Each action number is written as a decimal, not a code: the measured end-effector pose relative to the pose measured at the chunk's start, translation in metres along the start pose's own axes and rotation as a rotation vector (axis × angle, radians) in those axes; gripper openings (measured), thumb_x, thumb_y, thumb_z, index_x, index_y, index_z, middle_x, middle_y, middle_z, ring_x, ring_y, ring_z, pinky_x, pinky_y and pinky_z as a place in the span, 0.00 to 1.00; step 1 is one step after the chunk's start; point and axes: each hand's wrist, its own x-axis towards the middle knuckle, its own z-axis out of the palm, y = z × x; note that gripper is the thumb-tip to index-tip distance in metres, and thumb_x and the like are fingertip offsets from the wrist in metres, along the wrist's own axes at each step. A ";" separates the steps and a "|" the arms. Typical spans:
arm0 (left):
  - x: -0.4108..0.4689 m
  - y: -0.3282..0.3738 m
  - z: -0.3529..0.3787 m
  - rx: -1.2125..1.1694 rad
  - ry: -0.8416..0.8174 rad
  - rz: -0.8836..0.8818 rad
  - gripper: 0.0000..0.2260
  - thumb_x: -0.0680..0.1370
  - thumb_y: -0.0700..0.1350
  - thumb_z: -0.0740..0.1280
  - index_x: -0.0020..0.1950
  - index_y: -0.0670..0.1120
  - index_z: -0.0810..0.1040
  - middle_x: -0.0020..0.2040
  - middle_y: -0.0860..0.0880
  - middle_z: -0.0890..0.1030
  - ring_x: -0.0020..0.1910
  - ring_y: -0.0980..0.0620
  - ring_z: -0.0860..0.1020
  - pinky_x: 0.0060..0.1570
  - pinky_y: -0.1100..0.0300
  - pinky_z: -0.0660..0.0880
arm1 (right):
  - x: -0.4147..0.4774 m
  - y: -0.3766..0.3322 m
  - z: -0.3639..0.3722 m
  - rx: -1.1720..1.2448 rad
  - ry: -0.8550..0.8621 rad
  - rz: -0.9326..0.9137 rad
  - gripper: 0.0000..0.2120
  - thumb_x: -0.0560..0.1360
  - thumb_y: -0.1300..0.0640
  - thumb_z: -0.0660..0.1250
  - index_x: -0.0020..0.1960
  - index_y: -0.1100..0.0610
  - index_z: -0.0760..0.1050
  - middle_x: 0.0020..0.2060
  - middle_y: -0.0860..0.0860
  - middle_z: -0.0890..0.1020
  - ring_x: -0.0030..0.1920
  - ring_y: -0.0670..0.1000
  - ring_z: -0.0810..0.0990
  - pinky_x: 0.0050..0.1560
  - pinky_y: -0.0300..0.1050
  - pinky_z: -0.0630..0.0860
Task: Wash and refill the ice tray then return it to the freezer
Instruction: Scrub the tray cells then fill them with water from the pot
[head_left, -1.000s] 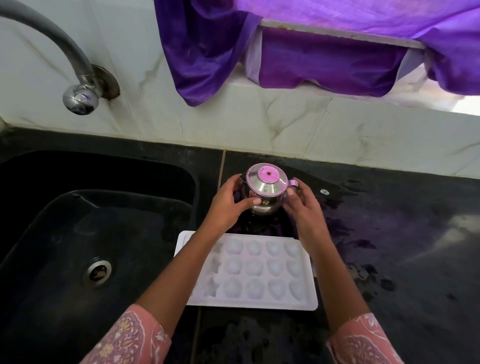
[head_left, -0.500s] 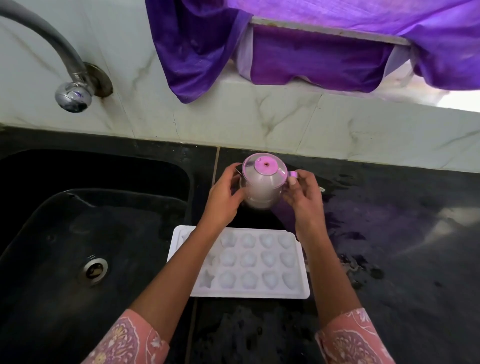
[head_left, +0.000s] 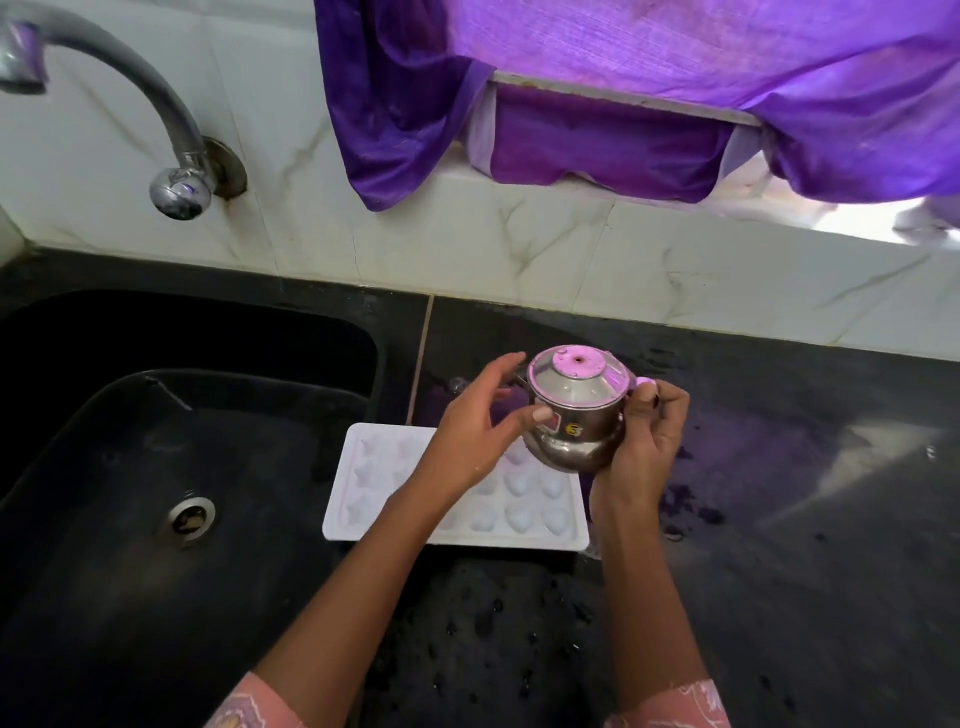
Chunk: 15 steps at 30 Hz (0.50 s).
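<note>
Head cam, steel pot (head_left: 584, 448) w/ "5" sticker (head_left: 573, 429)

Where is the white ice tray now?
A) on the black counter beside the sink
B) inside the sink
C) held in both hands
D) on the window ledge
A: the ice tray lies flat on the counter right of the sink; the right hand holds a pot.
</note>
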 end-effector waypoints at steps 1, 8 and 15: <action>-0.005 -0.004 -0.003 0.028 0.000 0.012 0.28 0.75 0.50 0.68 0.72 0.53 0.62 0.67 0.52 0.72 0.63 0.57 0.71 0.57 0.70 0.68 | -0.002 -0.002 -0.004 -0.016 0.017 -0.023 0.06 0.80 0.57 0.56 0.44 0.53 0.67 0.41 0.47 0.76 0.39 0.39 0.77 0.40 0.36 0.76; -0.037 -0.048 -0.054 0.857 0.091 -0.098 0.42 0.65 0.71 0.51 0.76 0.53 0.55 0.76 0.55 0.55 0.75 0.56 0.52 0.71 0.54 0.39 | -0.005 -0.007 -0.032 -0.110 0.140 -0.127 0.09 0.79 0.60 0.60 0.41 0.51 0.68 0.35 0.41 0.79 0.37 0.36 0.76 0.40 0.31 0.73; -0.058 -0.067 -0.086 0.860 0.050 -0.244 0.54 0.57 0.76 0.46 0.77 0.49 0.46 0.78 0.53 0.48 0.76 0.55 0.49 0.72 0.51 0.39 | -0.003 -0.012 -0.042 -0.147 0.155 -0.155 0.10 0.77 0.64 0.62 0.40 0.52 0.68 0.31 0.37 0.80 0.36 0.35 0.76 0.38 0.29 0.72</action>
